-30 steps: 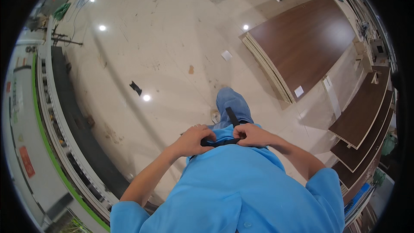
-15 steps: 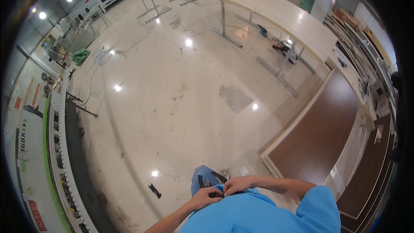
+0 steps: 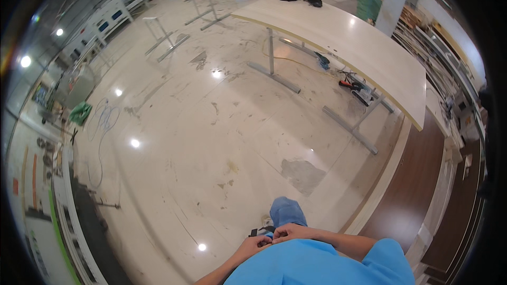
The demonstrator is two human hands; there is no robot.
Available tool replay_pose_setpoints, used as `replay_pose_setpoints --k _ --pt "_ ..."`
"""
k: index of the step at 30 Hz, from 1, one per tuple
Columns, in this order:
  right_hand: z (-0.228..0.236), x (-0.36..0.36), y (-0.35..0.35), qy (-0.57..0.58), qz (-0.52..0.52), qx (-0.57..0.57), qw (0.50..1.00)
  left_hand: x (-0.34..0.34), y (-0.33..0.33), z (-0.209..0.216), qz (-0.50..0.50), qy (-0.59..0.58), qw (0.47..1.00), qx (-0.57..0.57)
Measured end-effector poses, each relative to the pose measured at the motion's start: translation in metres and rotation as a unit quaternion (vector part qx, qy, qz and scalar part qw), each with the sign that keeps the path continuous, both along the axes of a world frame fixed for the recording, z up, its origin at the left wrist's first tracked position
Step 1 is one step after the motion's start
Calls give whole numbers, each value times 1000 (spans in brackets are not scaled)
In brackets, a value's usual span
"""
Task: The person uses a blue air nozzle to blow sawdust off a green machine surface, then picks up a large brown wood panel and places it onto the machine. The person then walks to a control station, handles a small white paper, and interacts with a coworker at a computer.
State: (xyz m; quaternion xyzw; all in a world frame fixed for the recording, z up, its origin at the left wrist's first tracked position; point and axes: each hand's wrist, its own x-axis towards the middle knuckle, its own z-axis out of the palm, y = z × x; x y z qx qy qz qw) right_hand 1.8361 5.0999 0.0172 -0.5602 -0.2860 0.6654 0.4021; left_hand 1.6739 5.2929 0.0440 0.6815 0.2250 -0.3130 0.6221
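Observation:
Both hands meet at my waist, against the front of a blue shirt (image 3: 317,257). My left hand (image 3: 256,243) is closed, its fingertips pinched near the shirt's hem. Right beside it, nearly touching, my right hand (image 3: 289,232) is closed too, its fingers curled inward. What the fingers pinch is hidden or too small to make out. A short dark strap (image 3: 253,233) sticks out just beyond my left hand. Past the hands a leg in blue jeans (image 3: 288,212) reaches forward, and part of a shoe (image 3: 267,221) shows next to it.
A long white-topped table (image 3: 338,26) on metal legs stands ahead to the right, with power tools (image 3: 359,91) beneath. Dark brown panels (image 3: 409,190) lie along the right. A long machine (image 3: 39,243) runs down the left. Metal trestles (image 3: 158,37) and a hose (image 3: 103,121) are farther off.
My view has moved forward and toward the table, which now shows larger. The black piece on the floor has left the view. Both hands stay together at my waist.

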Motion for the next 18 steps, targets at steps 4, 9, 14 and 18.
replay_pose_setpoints --k 4,9,14,18 --pt "-1 105 90 67 -175 -25 982 94 96 -32 104 -45 993 -13" --pt "4 294 180 269 -383 -64 881 214 244 -68 365 -90 926 10" --pt "64 443 241 243 -376 -67 892 238 408 -30 434 -23 875 -212" --pt "114 543 259 203 -338 -126 910 264 453 -52 370 147 895 -200"
